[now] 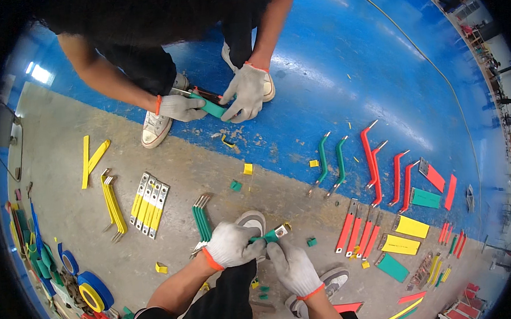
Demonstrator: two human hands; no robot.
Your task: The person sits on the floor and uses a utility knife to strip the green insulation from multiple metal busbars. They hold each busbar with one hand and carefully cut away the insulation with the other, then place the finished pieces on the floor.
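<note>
Both of the person's gloved hands meet low in the centre of the view, above a grey shoe toe [251, 220]. The left hand [232, 244] is a closed grip around a flat metal bar with a green sleeve [270, 236]; only a short green stretch and the bare metal end show past the glove, and the rest is hidden inside the fist. The right hand [294, 266] pinches the same bar from below, its fingertips covered by the left glove, so exactly how they sit on the sleeve cannot be made out. The bar is held off the concrete floor [63, 171], just above the shoe. Nearby on the floor lie a bundle of green-sleeved bars [201, 222] to the left, four yellow-sleeved flat bars [150, 203] and bent yellow bars [114, 207] further left, and rows of red-sleeved bars [359, 232] to the right. Rolls of coloured tape [92, 295] sit at the lower left, blurred and bent by the lens rim. Across the way a second person crouches on the blue floor [350, 77], their gloved hands [245, 93] on another green-sleeved piece [210, 106]; their upper body is cut off by the top edge. Small parts at the far right rim are too tiny to identify.
</note>
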